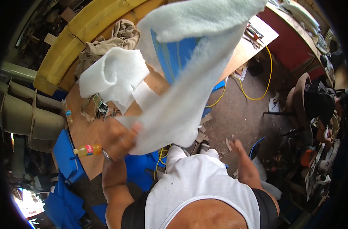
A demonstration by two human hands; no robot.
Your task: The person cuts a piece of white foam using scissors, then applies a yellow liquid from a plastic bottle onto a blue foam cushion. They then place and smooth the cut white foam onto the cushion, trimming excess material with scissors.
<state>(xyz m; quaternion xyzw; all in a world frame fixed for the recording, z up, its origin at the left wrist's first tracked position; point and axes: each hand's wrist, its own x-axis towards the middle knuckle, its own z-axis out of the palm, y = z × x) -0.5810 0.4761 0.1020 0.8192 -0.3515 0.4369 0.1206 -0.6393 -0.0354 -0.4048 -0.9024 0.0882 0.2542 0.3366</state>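
A large sheet of white fibre wadding (pixel 178 110) sweeps from the far side of the table toward me, its near part blurred. At its left edge my left hand (pixel 120 139) is closed on the wadding, also smeared by motion. Out to the right, over the floor, my right hand (pixel 238 147) is low with its fingers curled. A small pale scrap shows at its fingertips; whether it is held I cannot make out. Beneath the far wadding lies a blue panel (pixel 178 53) with pale streaks. More white wadding (pixel 113 76) lies folded on the table's left.
The wooden table (pixel 84 131) carries a bottle of yellow drink (pixel 88 150), beige cloth (pixel 124 34), and scissors (pixel 252 42) at its far right. A curved yellow foam piece (pixel 71 38) borders it. A yellow hose (pixel 271 72) crosses the floor. Blue sheets (pixel 63 202) lie lower left.
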